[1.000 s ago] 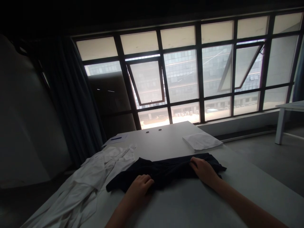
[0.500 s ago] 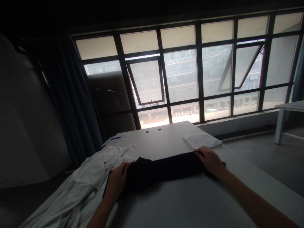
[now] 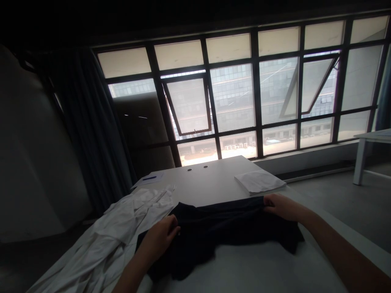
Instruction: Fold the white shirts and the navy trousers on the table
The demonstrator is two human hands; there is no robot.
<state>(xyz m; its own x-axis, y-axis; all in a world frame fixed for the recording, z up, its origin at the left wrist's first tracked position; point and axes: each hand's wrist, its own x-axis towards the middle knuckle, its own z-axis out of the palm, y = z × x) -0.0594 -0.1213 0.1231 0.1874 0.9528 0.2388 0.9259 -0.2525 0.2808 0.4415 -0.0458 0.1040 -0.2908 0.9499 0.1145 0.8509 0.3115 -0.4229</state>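
On the white table (image 3: 214,179), near end: dark garment (image 3: 220,234), kind hard to tell in the shadow, lying across the table in front of the person.
Garment change: half a second ago a narrow gathered band, now opened out, lower part spread toward the person, far edge held up by the hands.
Left hand (image 3: 157,238): at the garment's left side, slightly lower than before, on the cloth.
Left fingers (image 3: 171,224): curled and closed on a fold of the garment.
Right hand (image 3: 284,206): at the far edge, now further right than before.
Right fingers (image 3: 269,199): bent over the top edge, closed on the cloth; thumb not clear.
Nearby: crumpled white cloth (image 3: 122,224) heaped just beside the garment on the left; folded white cloth (image 3: 259,182) beyond the right hand, near it but not touching.
Far table end: sheet of paper (image 3: 148,178) with a blue pen (image 3: 149,178), unchanged.
Background: large window (image 3: 235,97), dark curtain (image 3: 91,122), side table (image 3: 366,138) at far right.
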